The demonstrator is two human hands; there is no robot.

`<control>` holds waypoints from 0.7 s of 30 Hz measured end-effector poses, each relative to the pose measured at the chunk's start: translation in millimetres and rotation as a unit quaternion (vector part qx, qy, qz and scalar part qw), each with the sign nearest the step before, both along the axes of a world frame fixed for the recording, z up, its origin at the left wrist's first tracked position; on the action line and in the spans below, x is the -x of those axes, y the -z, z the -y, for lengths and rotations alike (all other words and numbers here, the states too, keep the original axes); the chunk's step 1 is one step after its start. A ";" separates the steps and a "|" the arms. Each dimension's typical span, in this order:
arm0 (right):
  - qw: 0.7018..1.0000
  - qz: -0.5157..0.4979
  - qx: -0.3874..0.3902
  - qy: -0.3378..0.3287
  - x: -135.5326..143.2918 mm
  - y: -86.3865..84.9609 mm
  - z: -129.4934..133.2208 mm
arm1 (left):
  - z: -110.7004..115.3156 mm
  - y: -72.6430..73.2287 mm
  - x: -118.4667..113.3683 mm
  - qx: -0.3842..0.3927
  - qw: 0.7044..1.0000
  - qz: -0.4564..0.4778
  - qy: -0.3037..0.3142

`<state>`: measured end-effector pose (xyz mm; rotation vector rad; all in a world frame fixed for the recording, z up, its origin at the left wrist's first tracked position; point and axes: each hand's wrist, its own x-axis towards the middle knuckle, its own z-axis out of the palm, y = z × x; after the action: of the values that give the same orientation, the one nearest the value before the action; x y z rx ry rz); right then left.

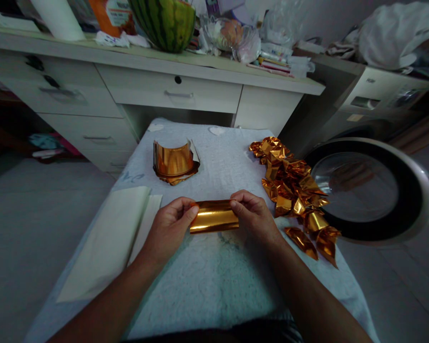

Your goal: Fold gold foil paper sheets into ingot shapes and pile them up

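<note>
A shiny gold foil sheet (214, 218), bent along its length, stretches between my two hands above the cloth-covered table. My left hand (171, 224) pinches its left end between thumb and fingers. At the other end, my right hand (253, 214) grips the upper corner the same way. Beyond my hands stands a curved stack of gold foil sheets (175, 160) with pale backing showing at its edges. To the right lies a heap of folded gold foil pieces (289, 176), with a single folded piece (302, 242) near its front.
White paper sheets (107, 238) lie along the table's left side. The light blue tablecloth (207, 286) covers the table. Behind it is a white desk (207, 95) bearing a cut watermelon (164, 24) and plastic bags. A washing machine's open round door (364, 190) flanks the right edge.
</note>
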<state>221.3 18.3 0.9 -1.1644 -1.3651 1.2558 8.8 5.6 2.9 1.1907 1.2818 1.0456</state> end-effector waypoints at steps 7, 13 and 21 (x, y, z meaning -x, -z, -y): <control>0.998 0.048 -0.049 0.013 0.3 -4.3 0.0 | -0.8 2.7 -0.4 -0.010 1.000 -0.013 -0.001; 0.986 0.134 -0.096 0.027 0.0 -6.5 -0.2 | 1.1 1.0 0.5 -0.022 0.999 -0.048 -0.012; 0.947 0.280 -0.148 0.054 4.2 2.7 -3.0 | 1.5 7.5 0.5 -0.028 0.993 -0.116 -0.004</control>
<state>217.1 21.3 -1.7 -1.4131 -1.7992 0.6229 8.3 4.1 -4.6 1.3807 1.4447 0.9752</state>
